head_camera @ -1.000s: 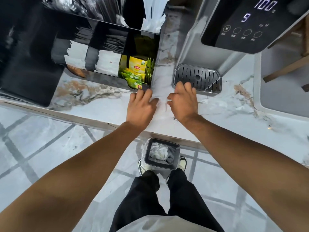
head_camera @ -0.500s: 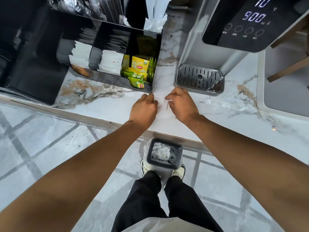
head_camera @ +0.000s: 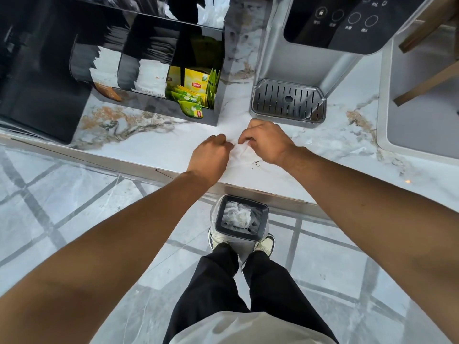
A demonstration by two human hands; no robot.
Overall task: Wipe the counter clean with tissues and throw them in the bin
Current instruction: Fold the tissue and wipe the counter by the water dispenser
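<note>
Both hands work on the marble counter [head_camera: 139, 155], near its front edge, between the black condiment organiser [head_camera: 149, 55] and the water dispenser [head_camera: 310, 45]. The left hand [head_camera: 211, 155] and right hand [head_camera: 267, 142] face each other with curled fingers, each pinching one side of a white tissue [head_camera: 239, 151] that lies crumpled on the stone between them. The tissue is hard to separate from the pale marble; only its creased middle shows clearly. The inward-facing grip suggests the hands are gathering the tissue into a wad so that it traps what it has picked up.

Dark crumbs [head_camera: 255, 163] lie on the counter just beside the right wrist, toward the front edge. By this evidence the wiping is not complete, or the crumbs have escaped the tissue.

The bin [head_camera: 242, 234] stands on the floor directly below the hands, in front of the person's shoes [head_camera: 265, 244], lined with a clear bag and already holding crumpled white paper. This position likely allows the wad to be carried over the counter edge and dropped straight down. The drip tray [head_camera: 288, 103] sits just behind the right hand, apart from it.
</note>
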